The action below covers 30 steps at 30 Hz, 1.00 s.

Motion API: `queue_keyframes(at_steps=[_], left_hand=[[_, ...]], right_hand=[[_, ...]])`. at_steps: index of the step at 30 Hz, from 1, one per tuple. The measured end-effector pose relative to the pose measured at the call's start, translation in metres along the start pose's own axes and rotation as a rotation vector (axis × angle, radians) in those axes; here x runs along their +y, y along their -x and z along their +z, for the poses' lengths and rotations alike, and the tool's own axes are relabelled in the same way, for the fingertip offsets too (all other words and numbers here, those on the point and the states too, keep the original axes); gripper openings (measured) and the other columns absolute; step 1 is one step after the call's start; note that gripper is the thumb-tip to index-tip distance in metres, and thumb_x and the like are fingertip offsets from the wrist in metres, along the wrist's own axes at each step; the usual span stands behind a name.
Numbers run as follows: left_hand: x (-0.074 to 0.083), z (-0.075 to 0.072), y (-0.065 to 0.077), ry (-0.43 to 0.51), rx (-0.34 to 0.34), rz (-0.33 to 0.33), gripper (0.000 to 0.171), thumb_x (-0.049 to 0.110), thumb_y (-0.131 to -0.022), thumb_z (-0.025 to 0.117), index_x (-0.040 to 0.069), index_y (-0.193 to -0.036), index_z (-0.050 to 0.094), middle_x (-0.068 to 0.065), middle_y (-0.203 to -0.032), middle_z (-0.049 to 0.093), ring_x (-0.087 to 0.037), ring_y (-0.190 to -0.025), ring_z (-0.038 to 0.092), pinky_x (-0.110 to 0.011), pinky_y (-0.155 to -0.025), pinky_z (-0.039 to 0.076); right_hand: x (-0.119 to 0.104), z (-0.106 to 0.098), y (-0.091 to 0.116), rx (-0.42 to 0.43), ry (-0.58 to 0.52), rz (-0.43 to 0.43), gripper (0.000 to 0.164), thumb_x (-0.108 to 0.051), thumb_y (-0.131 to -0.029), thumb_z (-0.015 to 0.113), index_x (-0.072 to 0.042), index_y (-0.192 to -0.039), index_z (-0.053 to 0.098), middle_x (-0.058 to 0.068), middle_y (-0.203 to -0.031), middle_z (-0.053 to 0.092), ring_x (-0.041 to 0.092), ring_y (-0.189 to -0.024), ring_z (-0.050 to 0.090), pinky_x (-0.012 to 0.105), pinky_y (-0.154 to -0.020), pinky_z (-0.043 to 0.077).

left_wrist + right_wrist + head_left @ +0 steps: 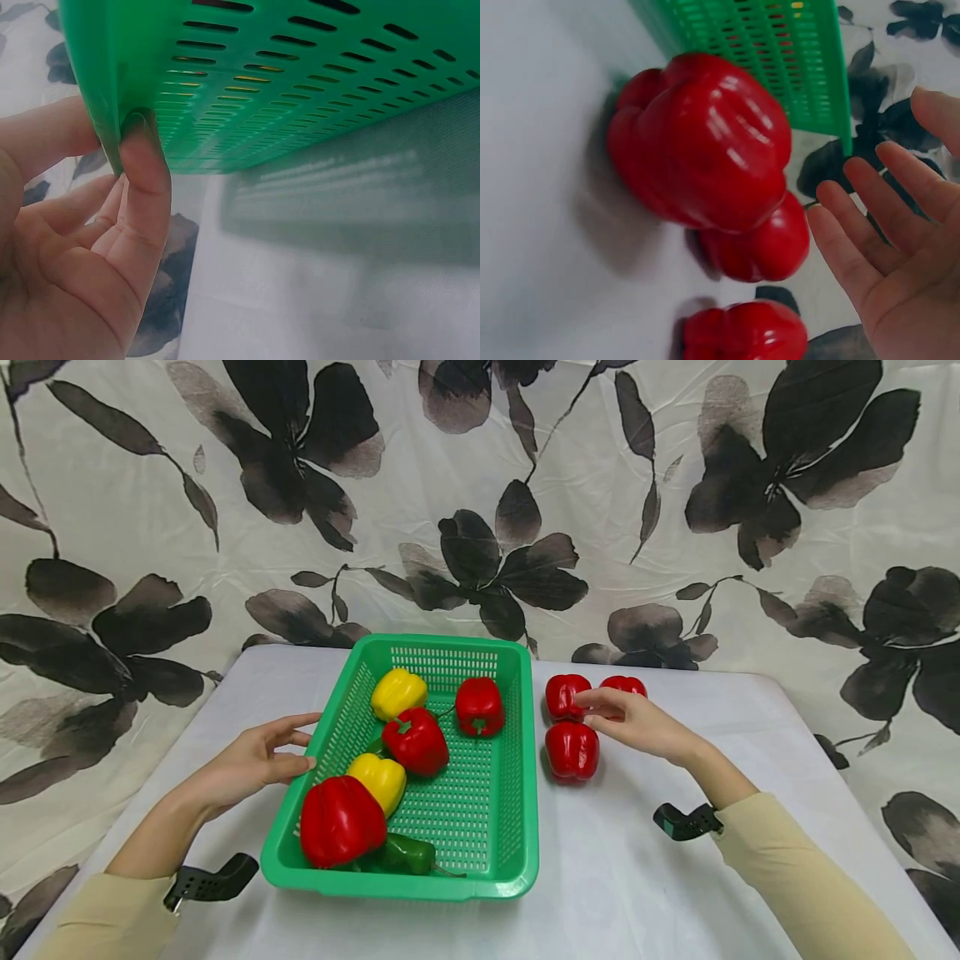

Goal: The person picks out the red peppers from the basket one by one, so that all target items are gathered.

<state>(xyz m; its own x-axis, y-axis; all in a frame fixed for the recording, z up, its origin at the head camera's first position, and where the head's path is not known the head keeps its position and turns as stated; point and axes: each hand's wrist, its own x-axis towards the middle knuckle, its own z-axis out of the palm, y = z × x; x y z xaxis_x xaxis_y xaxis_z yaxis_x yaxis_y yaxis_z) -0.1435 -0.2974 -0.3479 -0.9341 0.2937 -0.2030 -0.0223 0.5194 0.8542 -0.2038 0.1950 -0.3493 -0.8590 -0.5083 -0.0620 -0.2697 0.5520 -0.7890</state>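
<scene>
My left hand [251,760] pinches the left rim of a green plastic basket [528,810]; the left wrist view shows fingers on both sides of the rim. Inside lie a large red bell pepper [341,822], two more red ones, a yellow bell pepper [399,693], another yellow one, and a green pepper [405,854]. Right of the basket my right hand [637,722] hovers with fingers loosely extended, holding nothing. Below and beside it are a near red bell pepper [572,750], a second [564,696] behind it, and a third [624,685] partly hidden by the hand.
The basket stands on a table with a white cloth [600,877]. Behind the table hangs a white curtain [600,543] with dark flowers. Each wrist wears a black strap [686,821].
</scene>
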Motion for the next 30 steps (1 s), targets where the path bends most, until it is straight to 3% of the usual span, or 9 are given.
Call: queue_keyframes(at_steps=[20, 30], left_hand=[[-0.001, 0.001, 0.0, -0.02, 0.008, 0.0, 0.071, 0.022, -0.086, 0.063, 0.006, -0.144, 0.026, -0.026, -0.124, 0.047, -0.027, -0.096, 0.06, -0.042, -0.079, 0.054], [0.001, 0.0, 0.001, -0.013, -0.001, 0.004, 0.071, 0.022, -0.087, 0.062, 0.005, -0.145, 0.023, -0.026, -0.126, 0.046, -0.024, -0.096, 0.06, -0.041, -0.078, 0.055]], right_hand=[[-0.062, 0.013, -0.017, -0.093, -0.054, -0.151, 0.048, -0.015, -0.088, 0.061, -0.012, -0.133, 0.045, 0.008, -0.133, 0.049, 0.027, -0.115, 0.053, 0.036, -0.088, 0.051], [-0.09, 0.023, -0.031, -0.163, -0.068, -0.17, 0.049, -0.02, -0.088, 0.061, -0.016, -0.135, 0.044, 0.002, -0.135, 0.047, 0.021, -0.116, 0.053, 0.035, -0.093, 0.048]])
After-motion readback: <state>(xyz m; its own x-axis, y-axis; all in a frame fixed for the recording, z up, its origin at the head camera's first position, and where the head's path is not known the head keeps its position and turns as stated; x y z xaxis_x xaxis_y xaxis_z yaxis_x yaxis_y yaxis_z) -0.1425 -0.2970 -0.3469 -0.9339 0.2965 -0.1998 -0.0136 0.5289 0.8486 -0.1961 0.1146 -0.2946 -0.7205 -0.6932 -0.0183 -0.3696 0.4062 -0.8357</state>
